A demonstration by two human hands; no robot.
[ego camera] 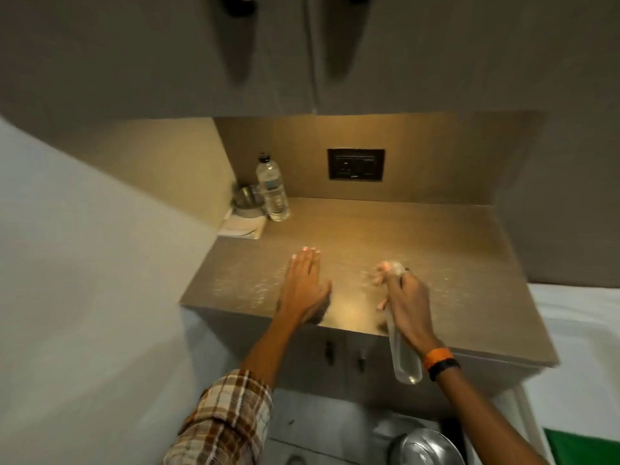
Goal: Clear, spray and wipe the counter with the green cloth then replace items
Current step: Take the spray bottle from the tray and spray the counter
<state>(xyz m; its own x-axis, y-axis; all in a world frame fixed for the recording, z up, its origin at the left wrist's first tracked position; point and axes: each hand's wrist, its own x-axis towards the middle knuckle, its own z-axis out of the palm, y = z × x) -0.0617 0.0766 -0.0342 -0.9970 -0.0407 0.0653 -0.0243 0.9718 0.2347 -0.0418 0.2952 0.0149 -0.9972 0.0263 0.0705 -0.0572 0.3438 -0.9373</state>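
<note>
My right hand (407, 302) grips a clear spray bottle (404, 359) by its neck, nozzle aimed over the tan counter (385, 236). Fine droplets glisten on the counter's left front part. My left hand (303, 285) hovers flat above the front of the counter, fingers apart, holding nothing. A green cloth (583, 448) shows at the bottom right corner, lying low beside the counter unit. In the back left corner stand a clear water bottle (272, 189), a steel cup (246, 198) and a folded white napkin (242, 226).
Upper cabinets with dark handles hang overhead. A black socket plate (355, 164) is on the back wall. A white wall closes the left side. A steel bowl (424, 448) sits below the counter front. White surface lies to the right.
</note>
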